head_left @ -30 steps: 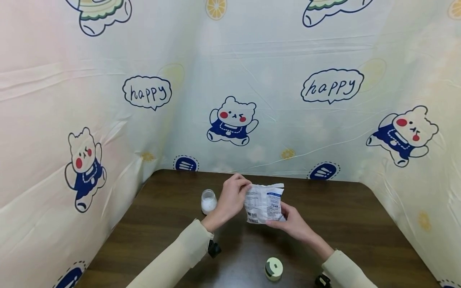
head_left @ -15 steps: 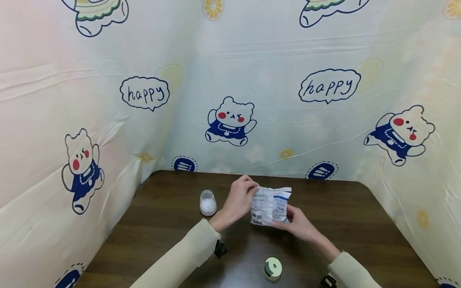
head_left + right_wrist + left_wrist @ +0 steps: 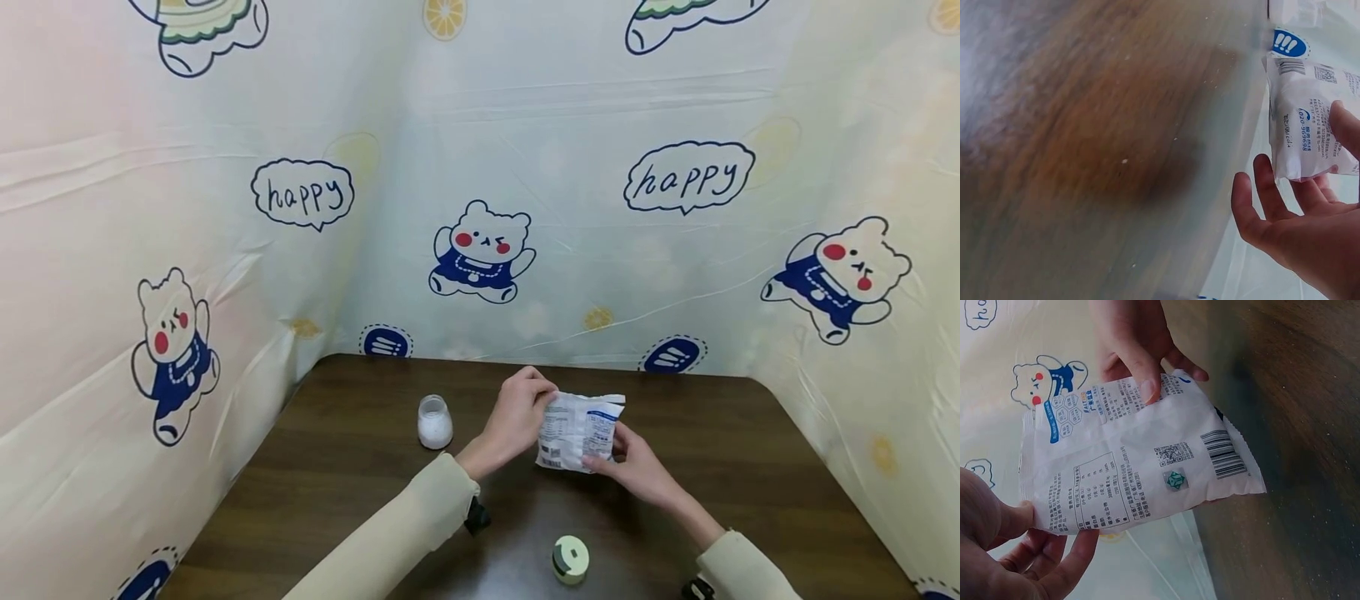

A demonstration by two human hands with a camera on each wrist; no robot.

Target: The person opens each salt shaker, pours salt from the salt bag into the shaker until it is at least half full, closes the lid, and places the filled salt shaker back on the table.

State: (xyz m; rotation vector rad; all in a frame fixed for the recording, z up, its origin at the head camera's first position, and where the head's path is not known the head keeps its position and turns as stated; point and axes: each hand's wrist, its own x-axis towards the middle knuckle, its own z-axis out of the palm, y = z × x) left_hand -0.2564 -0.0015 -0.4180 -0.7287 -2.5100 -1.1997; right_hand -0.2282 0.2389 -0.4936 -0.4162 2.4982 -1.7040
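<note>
A white printed bag of salt (image 3: 576, 432) is held up above the dark table, its back panel with barcode and small text towards me. My left hand (image 3: 517, 417) pinches its upper left corner between thumb and fingers. At the lower right edge, my right hand (image 3: 641, 472) grips it, the thumb on the printed face. In the left wrist view the bag (image 3: 1141, 456) looks full. Some right-hand fingers (image 3: 1244, 209) stand away from the bag in the right wrist view. Left of my hands, a lidless glass jar (image 3: 435, 423) stands upright with white contents.
A small pale green lid (image 3: 571, 560) lies near the front of the brown wooden table (image 3: 337, 500). White grains are scattered on the table. A patterned cloth (image 3: 480, 125) hangs behind and on both sides.
Both hands have carried the bag of salt steadily to the right, away from the jar. Their hold on it looks the same. The jar and lid have stayed in place.
</note>
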